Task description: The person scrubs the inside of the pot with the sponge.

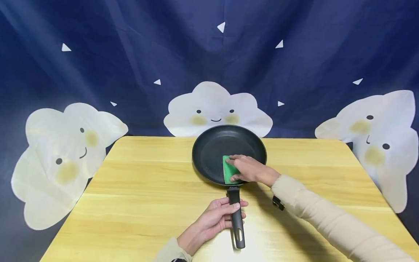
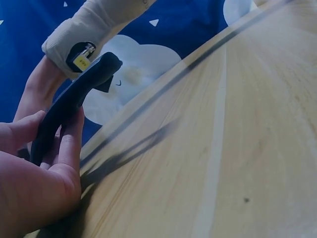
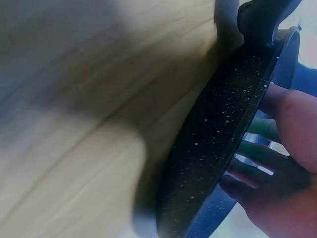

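A black frying pan (image 1: 209,153) is in the middle of the head view, its handle (image 1: 238,225) pointing toward me. My left hand (image 1: 212,220) grips that handle, thumb on top and fingers coming round from below. In the left wrist view the handle (image 2: 74,96) rises between thumb and fingers. Inside the pan, at the near part of its cooking surface, my right hand (image 1: 248,168) holds a green sponge (image 1: 229,173) under its fingers and thumb. The right wrist view shows the pan's speckled outer side (image 3: 213,134), with my right hand (image 3: 282,168) reaching over the rim.
The light wooden table (image 1: 131,193) spreads under the pan and arms. Behind it hangs a dark blue curtain (image 1: 183,47) with white clouds and small triangles. The right sleeve (image 1: 330,225) crosses the table's right side, and the pan's shadow falls on the wood.
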The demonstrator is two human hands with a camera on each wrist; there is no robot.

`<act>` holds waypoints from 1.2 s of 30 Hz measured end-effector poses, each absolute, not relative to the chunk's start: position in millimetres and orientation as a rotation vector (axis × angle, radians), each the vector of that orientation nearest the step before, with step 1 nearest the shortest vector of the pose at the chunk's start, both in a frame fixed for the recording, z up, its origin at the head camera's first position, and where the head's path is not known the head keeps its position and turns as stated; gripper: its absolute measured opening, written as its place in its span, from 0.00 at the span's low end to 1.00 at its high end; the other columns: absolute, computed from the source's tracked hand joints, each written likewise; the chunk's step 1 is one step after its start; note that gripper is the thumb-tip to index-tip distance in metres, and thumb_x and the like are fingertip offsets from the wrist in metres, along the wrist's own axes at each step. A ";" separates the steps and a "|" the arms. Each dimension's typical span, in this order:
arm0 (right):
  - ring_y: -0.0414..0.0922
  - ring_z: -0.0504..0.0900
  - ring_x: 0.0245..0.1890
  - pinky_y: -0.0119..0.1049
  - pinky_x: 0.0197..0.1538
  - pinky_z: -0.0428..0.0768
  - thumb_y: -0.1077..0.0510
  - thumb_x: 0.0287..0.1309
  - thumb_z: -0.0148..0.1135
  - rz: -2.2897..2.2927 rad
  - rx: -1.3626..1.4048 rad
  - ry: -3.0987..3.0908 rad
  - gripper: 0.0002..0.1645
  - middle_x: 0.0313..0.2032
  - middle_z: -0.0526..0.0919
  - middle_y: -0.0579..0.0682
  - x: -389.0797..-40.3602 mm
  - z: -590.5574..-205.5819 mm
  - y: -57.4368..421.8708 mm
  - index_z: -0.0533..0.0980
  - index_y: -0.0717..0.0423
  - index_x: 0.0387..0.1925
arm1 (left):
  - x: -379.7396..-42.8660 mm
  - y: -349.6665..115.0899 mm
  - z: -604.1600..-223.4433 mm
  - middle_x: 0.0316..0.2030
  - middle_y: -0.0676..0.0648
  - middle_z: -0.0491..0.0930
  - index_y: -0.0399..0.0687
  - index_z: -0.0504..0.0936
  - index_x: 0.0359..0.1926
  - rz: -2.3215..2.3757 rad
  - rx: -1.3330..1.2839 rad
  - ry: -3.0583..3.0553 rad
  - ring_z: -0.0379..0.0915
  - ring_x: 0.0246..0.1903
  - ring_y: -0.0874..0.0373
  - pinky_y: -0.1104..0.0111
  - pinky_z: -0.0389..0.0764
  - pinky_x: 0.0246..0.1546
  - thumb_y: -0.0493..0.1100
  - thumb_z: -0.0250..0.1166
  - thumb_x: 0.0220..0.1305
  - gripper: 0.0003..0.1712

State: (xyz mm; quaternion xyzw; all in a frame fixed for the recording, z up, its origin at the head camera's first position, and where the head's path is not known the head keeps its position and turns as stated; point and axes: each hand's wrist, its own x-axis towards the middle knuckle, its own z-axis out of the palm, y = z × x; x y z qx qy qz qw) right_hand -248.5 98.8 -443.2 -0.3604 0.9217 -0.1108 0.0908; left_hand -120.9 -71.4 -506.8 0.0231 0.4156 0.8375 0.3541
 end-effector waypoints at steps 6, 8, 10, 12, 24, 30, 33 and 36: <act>0.60 0.72 0.57 0.47 0.53 0.76 0.46 0.49 0.71 -0.298 -1.096 2.738 0.43 0.62 0.68 0.67 -255.7 -442.5 87.8 0.68 0.65 0.62 | -122.1 -72.5 -506.6 0.55 0.38 0.76 0.32 0.71 0.59 2.167 0.057 1.087 0.80 0.43 0.53 0.63 0.82 0.41 0.40 0.62 0.64 0.25; 0.60 0.72 0.57 0.47 0.53 0.76 0.46 0.49 0.71 -0.290 -1.104 2.738 0.43 0.61 0.69 0.66 -257.5 -442.8 85.2 0.69 0.65 0.61 | -122.2 -72.7 -507.0 0.55 0.39 0.76 0.33 0.71 0.59 2.169 0.051 1.086 0.80 0.43 0.53 0.63 0.82 0.41 0.40 0.62 0.64 0.25; 0.60 0.73 0.56 0.47 0.53 0.76 0.45 0.49 0.71 -0.285 -1.111 2.738 0.43 0.61 0.69 0.66 -259.1 -442.8 83.3 0.69 0.66 0.61 | -122.2 -73.1 -507.2 0.55 0.39 0.76 0.33 0.71 0.59 2.171 0.050 1.086 0.80 0.43 0.53 0.63 0.82 0.41 0.40 0.62 0.64 0.24; 0.60 0.74 0.55 0.47 0.53 0.76 0.45 0.48 0.71 -0.275 -1.116 2.742 0.43 0.60 0.70 0.66 -261.0 -443.4 81.4 0.70 0.65 0.61 | -122.5 -73.6 -507.5 0.55 0.39 0.76 0.33 0.71 0.59 2.170 0.052 1.086 0.80 0.43 0.53 0.63 0.82 0.41 0.40 0.61 0.64 0.24; 0.54 0.76 0.50 0.43 0.50 0.77 0.45 0.52 0.69 -0.158 -1.086 2.744 0.42 0.61 0.70 0.63 -277.0 -443.6 49.9 0.68 0.63 0.63 | -120.9 -75.7 -507.9 0.56 0.38 0.74 0.30 0.65 0.63 2.180 0.059 1.056 0.80 0.43 0.54 0.63 0.82 0.41 0.39 0.60 0.65 0.28; 0.50 0.76 0.38 0.40 0.42 0.78 0.48 0.53 0.69 -0.142 -1.117 2.778 0.31 0.45 0.78 0.59 -287.3 -439.1 34.1 0.75 0.64 0.53 | -120.3 -71.0 -506.8 0.56 0.39 0.75 0.31 0.67 0.60 2.181 0.081 1.058 0.80 0.43 0.54 0.65 0.82 0.39 0.39 0.60 0.65 0.26; 0.49 0.75 0.37 0.40 0.42 0.78 0.48 0.53 0.69 -0.127 -1.078 2.781 0.26 0.40 0.77 0.56 -294.2 -435.4 26.6 0.76 0.62 0.47 | -120.6 -69.2 -506.3 0.56 0.39 0.76 0.32 0.70 0.58 2.181 0.079 1.071 0.80 0.42 0.54 0.65 0.82 0.38 0.39 0.60 0.65 0.23; 0.49 0.75 0.40 0.41 0.45 0.77 0.46 0.54 0.67 -0.103 -1.006 2.776 0.25 0.40 0.77 0.55 -304.0 -434.8 20.2 0.76 0.61 0.45 | -120.9 -67.7 -506.4 0.55 0.39 0.75 0.32 0.70 0.58 2.188 0.078 1.068 0.80 0.42 0.55 0.65 0.82 0.38 0.39 0.60 0.65 0.23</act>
